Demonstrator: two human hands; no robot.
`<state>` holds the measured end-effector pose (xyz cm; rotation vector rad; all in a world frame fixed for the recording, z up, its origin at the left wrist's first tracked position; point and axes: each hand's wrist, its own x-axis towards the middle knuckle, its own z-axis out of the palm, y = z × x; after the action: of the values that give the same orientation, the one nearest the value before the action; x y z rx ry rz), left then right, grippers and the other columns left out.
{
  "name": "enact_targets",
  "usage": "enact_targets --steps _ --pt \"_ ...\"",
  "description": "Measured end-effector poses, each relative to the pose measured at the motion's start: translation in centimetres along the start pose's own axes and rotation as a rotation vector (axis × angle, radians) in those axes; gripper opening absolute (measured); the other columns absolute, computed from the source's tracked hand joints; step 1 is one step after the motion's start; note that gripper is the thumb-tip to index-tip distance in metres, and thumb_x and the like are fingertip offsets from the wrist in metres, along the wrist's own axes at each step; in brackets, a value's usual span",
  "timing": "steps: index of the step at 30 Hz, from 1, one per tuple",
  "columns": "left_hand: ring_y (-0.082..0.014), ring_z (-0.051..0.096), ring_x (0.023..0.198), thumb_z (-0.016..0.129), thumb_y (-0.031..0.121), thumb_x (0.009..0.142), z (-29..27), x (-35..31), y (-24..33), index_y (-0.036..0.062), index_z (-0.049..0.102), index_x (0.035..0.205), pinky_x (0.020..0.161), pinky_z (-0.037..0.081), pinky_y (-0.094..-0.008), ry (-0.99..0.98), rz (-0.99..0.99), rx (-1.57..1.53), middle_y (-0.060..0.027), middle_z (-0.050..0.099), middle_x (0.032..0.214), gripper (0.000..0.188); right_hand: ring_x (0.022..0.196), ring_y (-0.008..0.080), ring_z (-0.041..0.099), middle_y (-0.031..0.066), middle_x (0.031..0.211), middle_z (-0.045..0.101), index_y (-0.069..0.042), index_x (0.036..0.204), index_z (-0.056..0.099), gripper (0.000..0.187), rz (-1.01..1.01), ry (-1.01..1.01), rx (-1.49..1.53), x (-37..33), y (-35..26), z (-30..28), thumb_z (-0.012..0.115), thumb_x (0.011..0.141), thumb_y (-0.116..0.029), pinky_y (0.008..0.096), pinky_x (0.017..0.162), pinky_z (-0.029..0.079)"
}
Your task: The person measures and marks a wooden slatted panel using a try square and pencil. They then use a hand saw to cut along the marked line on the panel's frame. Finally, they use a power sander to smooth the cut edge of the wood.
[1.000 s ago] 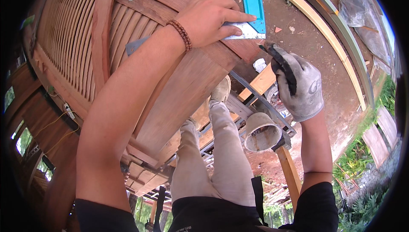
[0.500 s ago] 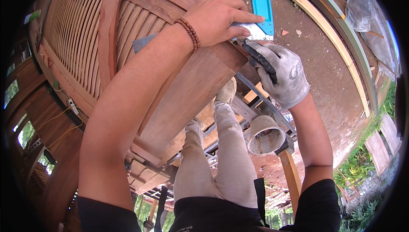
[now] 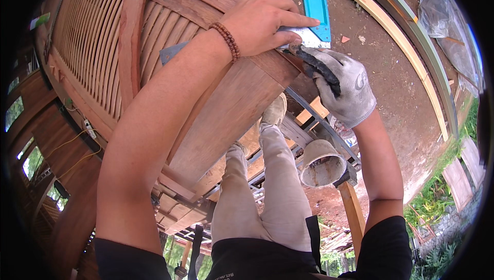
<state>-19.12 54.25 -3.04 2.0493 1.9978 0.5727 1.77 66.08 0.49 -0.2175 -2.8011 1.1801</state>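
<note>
My bare left hand point(image 3: 265, 20), with a brown bead bracelet at its wrist, holds a try square point(image 3: 315, 7) against the corner of a louvred wooden door point(image 3: 206, 2). Its forefinger stretches onto the teal handle and its thumb presses by the metal plate. The square's grey blade point(image 3: 172, 52) shows again beyond my left forearm, lying on the wood. My right hand point(image 3: 343, 84), in a whitish knitted glove with dark fingers, is closed at the door's corner just below the square. Whatever its fingertips pinch is hidden.
A dirty white bucket point(image 3: 323, 164) hangs or stands beside my right leg, near a metal frame point(image 3: 329, 125). Long timber strips point(image 3: 396, 38) curve along the right, with plastic sheeting point(image 3: 442, 7) beyond. A yellow cord point(image 3: 77, 138) runs at the left.
My right hand has shifted slightly to the right, its wrist swinging outward while the fingertips stay near the square. My left hand and the try square have hardly moved.
</note>
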Motion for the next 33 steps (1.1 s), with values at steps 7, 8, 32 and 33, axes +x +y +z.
enact_targets --steps 7,8,32,33 --pt "-0.0167 0.058 0.11 0.066 0.036 0.091 0.0 0.1 -0.1 0.0334 0.066 0.128 0.113 0.026 -0.045 -0.001 0.006 -0.011 0.0003 0.067 0.109 0.038 0.088 0.0371 0.067 0.0186 0.101 0.068 -0.005 0.116 0.064 0.04 0.016 0.026 0.057 -0.1 0.1 0.4 0.07 0.076 -0.007 0.0433 0.079 0.056" --pt "-0.0167 0.058 0.11 0.066 0.035 0.091 0.0 0.1 -0.1 0.0333 0.065 0.129 0.113 0.026 -0.0453 -0.002 0.005 -0.009 0.0003 0.067 0.109 0.038 0.088 0.0371 0.067 0.0186 0.101 0.068 -0.005 0.116 0.064 0.04 0.014 0.028 0.055 -0.1 0.1 0.5 0.07 0.077 -0.007 0.0431 0.079 0.056" --pt "-0.0189 0.058 0.109 0.065 0.027 0.091 -0.4 0.4 0.1 0.0318 0.064 0.131 0.114 0.024 -0.0483 -0.057 -0.01 -0.025 -0.0002 0.065 0.108 0.04 0.076 0.0343 0.067 0.0154 0.088 0.068 -0.008 0.116 0.064 0.038 0.078 0.052 -0.087 -1.2 0.4 -2.5 0.066 0.079 -0.006 0.0425 0.069 0.055" --pt "-0.0188 0.058 0.109 0.065 0.027 0.091 -0.5 0.3 0.1 0.0317 0.064 0.131 0.114 0.024 -0.0484 -0.067 -0.017 -0.038 -0.0002 0.065 0.108 0.04 0.077 0.0341 0.067 0.0153 0.087 0.068 -0.008 0.116 0.064 0.037 0.105 0.047 -0.116 -1.8 0.7 -3.1 0.066 0.079 -0.005 0.0423 0.069 0.055"
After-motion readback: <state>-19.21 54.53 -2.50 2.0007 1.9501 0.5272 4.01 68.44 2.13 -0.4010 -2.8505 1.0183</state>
